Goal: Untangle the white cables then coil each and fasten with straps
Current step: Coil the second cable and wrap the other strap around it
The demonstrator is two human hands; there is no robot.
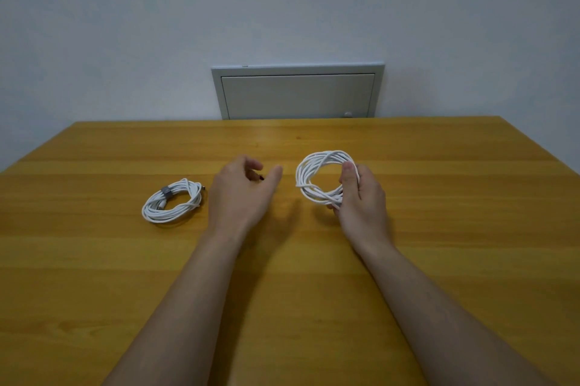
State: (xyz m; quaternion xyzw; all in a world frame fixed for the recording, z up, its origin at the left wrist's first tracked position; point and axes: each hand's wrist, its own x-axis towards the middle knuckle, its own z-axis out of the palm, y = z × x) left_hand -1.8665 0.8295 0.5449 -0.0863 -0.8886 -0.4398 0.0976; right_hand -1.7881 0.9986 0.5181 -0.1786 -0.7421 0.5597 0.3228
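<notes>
Yellow-brown wooden table (pixel 94 260) against a pale wall (pixel 125 24). A grey access panel (pixel 297 96) sits in the wall just behind the table's far edge.

Two white cables, both wound into rings.

Loose coil (pixel 306 170): held upright above the table, right of centre. The right hand (pixel 361 200) grips its right side, with the thumb (pixel 347 169) laid across the strands on the near side and the fingers curled round behind. One strand crosses the ring's left side at mid-height.

Strapped coil (pixel 172 203): lies flat on the table, left of both hands. A grey strap (pixel 166 191) is wrapped round its far-left arc.

Left hand (pixel 243 192): hovers between the two coils and touches neither. Fingers are loosely curved with the thumb spread out to the right, and it grips nothing I can see.

A small dark thing (pixel 261 178) sits just under the left fingertips. It's too small to tell what it is, or whether the fingers touch it.
</notes>
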